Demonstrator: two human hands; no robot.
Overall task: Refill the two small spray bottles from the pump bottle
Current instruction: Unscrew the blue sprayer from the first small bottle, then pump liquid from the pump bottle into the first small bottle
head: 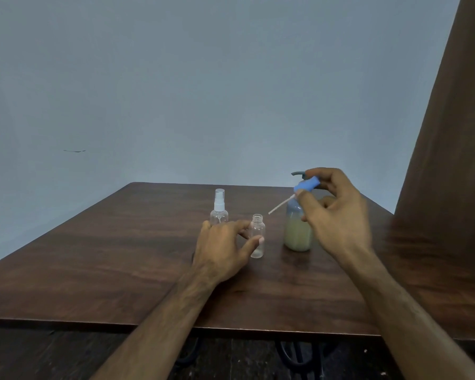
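Note:
An uncapped clear small spray bottle [257, 234] stands on the brown table [121, 256], gripped by the thumb and fingers of my left hand [225, 250]. Just behind that hand stands a second clear spray bottle [219, 209] with its white sprayer and clear cap on. My right hand [332, 212] holds a blue spray cap [307, 185] in the air, its white dip tube slanting down to the left. The pump bottle [298, 231], holding pale yellowish liquid and topped by a dark pump head, stands right of the open bottle, partly hidden by my right hand.
A plain bluish wall rises behind the table. A brown curtain or panel [444, 160] runs down the right side to the table's back right corner. The table's front edge [93, 323] lies near me, with dark floor and a metal base below.

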